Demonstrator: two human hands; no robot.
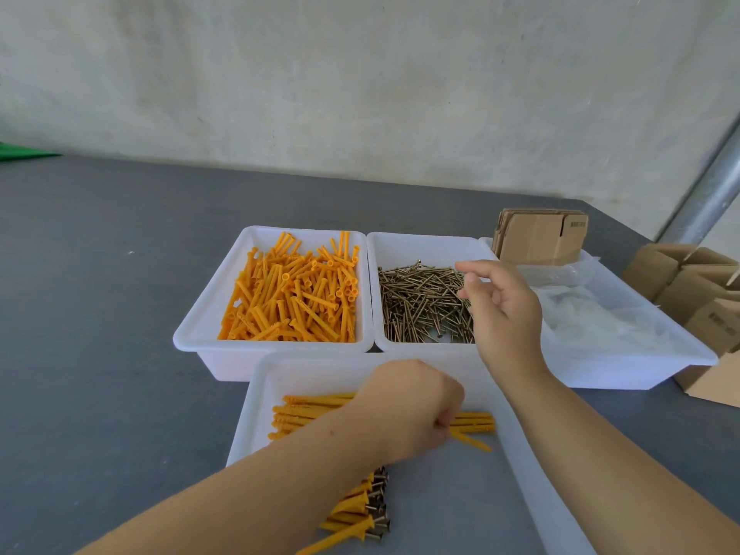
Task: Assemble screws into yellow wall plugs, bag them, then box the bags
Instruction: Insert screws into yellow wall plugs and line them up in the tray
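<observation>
The head view is looking down on a loose row of yellow plastic wall plugs [316, 410] lying side by side in the near white plastic tray [256, 414]. The left hand [408, 410] is resting over this row with its fingers curled downward, pinching one yellow plug [472, 439] whose tip is angling out to the right of the fist. Nearer the camera in the same tray, a bundle of finished yellow plugs with brass-coloured screw heads [362, 510] showing at their ends is lying partly under the left forearm.

The right hand [500, 310] is hovering above the middle white tray [420, 244], with its fingers loosely spread and holding nothing, just over the heap of brass-coloured loose screws [420, 306] filling that tray. Just to the left, touching it side to side, the left white tray [208, 306] is holding a heap of loose yellow plugs [296, 294].

To the right of the screw tray, a third white tray [640, 366] is holding crumpled clear plastic bags [592, 310], and a stack of flattened brown cardboard boxes [540, 238] is leaning upright at its far end. More folded brown cardboard cartons [696, 286] are sitting beyond it at the right edge. Everything is resting on a dark grey tabletop [100, 274] in front of a pale wall [360, 74], with a grey metal pipe [708, 190] slanting up at the right.
</observation>
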